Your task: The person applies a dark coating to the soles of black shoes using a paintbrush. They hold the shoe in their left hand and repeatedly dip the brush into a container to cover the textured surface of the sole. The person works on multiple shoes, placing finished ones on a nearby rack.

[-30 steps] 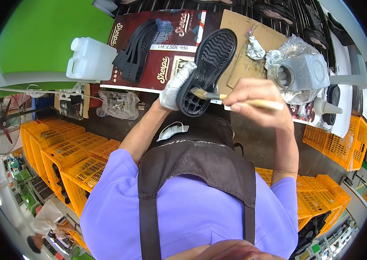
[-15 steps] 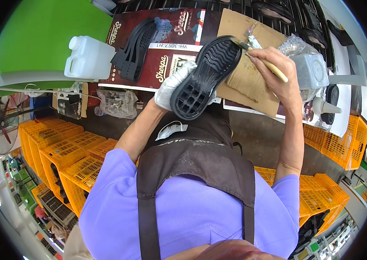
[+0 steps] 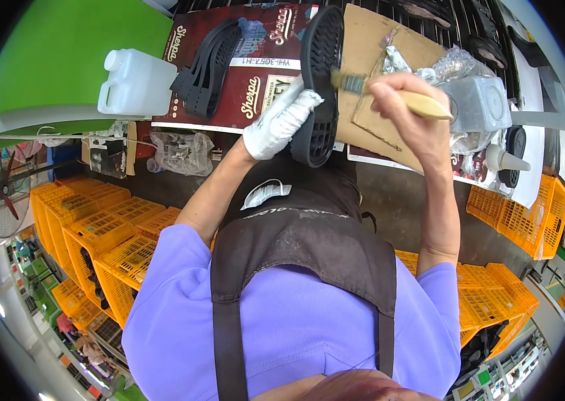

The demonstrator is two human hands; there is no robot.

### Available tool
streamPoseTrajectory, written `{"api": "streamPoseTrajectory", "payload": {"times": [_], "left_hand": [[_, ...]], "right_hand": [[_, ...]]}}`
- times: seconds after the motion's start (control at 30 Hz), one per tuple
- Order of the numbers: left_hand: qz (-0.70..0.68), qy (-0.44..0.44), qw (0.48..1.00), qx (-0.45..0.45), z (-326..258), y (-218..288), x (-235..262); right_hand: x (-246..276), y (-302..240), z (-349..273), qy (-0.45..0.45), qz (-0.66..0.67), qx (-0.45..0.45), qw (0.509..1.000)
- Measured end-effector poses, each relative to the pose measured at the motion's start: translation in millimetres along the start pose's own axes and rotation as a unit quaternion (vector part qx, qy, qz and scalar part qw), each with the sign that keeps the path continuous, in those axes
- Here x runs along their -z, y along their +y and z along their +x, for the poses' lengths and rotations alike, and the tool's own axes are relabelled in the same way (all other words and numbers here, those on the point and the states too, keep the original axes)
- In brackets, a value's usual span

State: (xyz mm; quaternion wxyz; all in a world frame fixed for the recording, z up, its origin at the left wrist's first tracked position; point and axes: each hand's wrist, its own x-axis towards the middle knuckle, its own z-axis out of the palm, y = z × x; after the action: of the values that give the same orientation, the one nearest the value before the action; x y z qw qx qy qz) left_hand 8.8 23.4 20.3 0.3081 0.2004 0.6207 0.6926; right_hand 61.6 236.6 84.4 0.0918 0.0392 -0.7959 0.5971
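Observation:
A black shoe sole (image 3: 320, 80) is tilted on its edge above the front of the table, its ridged and gridded face turned partly left. My left hand (image 3: 282, 123), in a white glove, is closed on the sole's left side near the heel end. Bare, my right hand (image 3: 416, 113) grips a paintbrush (image 3: 423, 105) by its pale wooden handle. The bristles are at the sole's right side wall; whether they touch it I cannot tell. To the left, a bundle of black straps (image 3: 210, 70) lies on a dark red printed board (image 3: 249, 90).
A white plastic jug (image 3: 137, 83) stands at the left. Stained cardboard (image 3: 376, 127) lies under my right hand. Beyond it are a clear plastic container (image 3: 476, 103) and a nozzle-tipped bottle (image 3: 506, 160). Orange crates (image 3: 129, 260) stand low on both sides.
The sole has turned from facing up to standing on its edge. My right hand has moved slightly down and left, taking the brush from the toe rim to the side wall.

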Motion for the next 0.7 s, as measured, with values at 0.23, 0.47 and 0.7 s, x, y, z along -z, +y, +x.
{"api": "streamPoseTrajectory", "payload": {"times": [0.23,0.47,0.7], "left_hand": [[0.100,0.011,0.995,-0.016,5,27,13],[0.114,0.037,0.980,-0.158,4,27,2],[0.331,0.027,0.923,-0.194,4,36,6]], "right_hand": [[18,-9,-9,-0.035,0.047,0.121,0.991],[22,-4,4,-0.109,-0.096,0.217,0.965],[25,3,-3,-0.071,-0.153,0.178,0.969]]}}
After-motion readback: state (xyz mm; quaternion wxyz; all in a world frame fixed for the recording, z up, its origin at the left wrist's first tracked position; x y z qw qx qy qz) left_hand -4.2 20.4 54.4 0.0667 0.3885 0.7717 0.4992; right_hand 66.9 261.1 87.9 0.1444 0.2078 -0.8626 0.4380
